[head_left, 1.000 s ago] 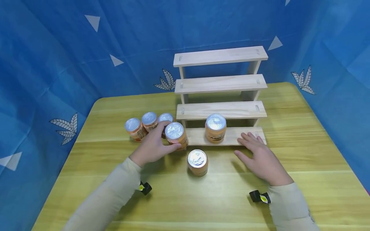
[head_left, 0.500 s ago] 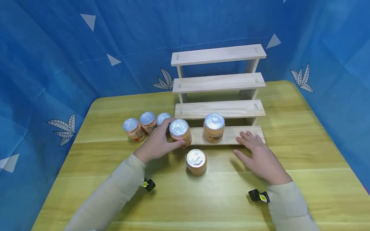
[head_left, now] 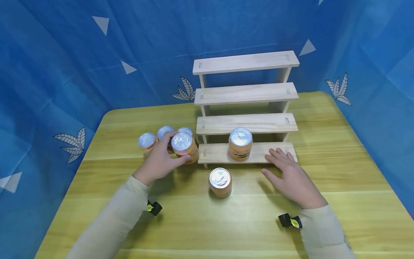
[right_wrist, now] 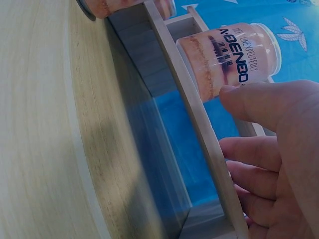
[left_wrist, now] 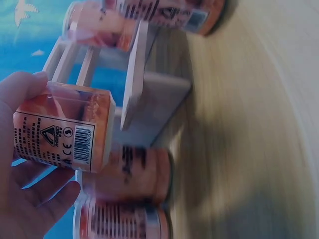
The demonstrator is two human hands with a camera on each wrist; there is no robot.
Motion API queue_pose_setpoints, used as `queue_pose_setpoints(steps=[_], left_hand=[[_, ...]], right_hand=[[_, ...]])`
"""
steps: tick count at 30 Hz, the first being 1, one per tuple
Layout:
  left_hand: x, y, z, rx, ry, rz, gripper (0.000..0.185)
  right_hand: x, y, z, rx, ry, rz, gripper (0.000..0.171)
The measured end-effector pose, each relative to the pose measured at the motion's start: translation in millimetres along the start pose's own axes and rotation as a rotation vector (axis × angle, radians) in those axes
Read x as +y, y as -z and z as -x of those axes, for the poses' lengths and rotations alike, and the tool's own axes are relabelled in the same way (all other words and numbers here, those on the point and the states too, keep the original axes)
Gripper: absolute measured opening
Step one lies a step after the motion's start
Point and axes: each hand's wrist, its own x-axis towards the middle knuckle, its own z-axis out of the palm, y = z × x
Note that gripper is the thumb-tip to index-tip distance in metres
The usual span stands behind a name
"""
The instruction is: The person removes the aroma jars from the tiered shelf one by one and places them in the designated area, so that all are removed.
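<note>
Can (head_left: 184,145) sits lifted between the left hand's (head_left: 160,162) curled fingers and thumb, beside the shelf (head_left: 245,153); the right hand (head_left: 291,176) lies flat, fingers straight, holding nothing.

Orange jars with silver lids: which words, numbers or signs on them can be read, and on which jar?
"A'BENBO": orange jar on the lowest wooden shelf; smaller print above it is unreadable.
"CE" mark, a warning triangle and a barcode: orange jar held in the left hand; its fine print is too small.
Labels of the other orange jars: blurred.
</note>
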Motion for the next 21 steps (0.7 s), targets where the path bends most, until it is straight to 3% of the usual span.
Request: queue_pose_setpoints(steps=[5, 10, 21], left_hand=[[-13.5, 12.4, 13.0, 0.009, 0.028, -0.001, 0.086], [-28.0, 12.7, 24.5, -0.017, 0.050, -0.022, 0.075], [-34.9, -6.0, 15.7, -0.079, 0.072, -0.035, 0.078]], right_hand=[[1, 1, 0, 0.008, 0.009, 0.005, 0.064], [3, -3, 1, 0.007, 0.005, 0.001, 0.063], [0, -2, 0, 0.018, 0.012, -0.005, 0.062]])
